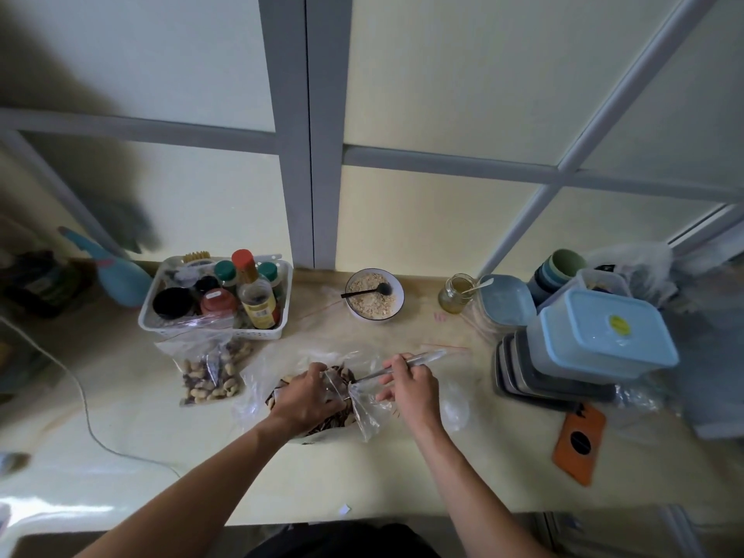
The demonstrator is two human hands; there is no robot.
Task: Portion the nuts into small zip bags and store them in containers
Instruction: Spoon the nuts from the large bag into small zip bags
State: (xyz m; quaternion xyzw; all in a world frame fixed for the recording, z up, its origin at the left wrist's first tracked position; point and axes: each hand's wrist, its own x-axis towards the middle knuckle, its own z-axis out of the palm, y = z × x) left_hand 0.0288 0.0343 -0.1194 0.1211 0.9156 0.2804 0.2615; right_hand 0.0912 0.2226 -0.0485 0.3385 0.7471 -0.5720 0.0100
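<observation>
left hand (308, 398) pinches the small zip bag (362, 404) open at its rim over the nut bowl (310, 434); right hand (406, 390) grips a spoon (402, 366). the film looks light, limp and slippery, best held at the zip edge.

Pale counter (282, 477) bears basket (225, 332), bowl (376, 296), stacked containers (583, 356).

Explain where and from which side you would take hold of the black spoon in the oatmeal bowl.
Grip the black spoon by its handle end, coming from the left. The handle juts over the left rim of the bowl, clear of the oats, while the scoop end lies among them.
</observation>
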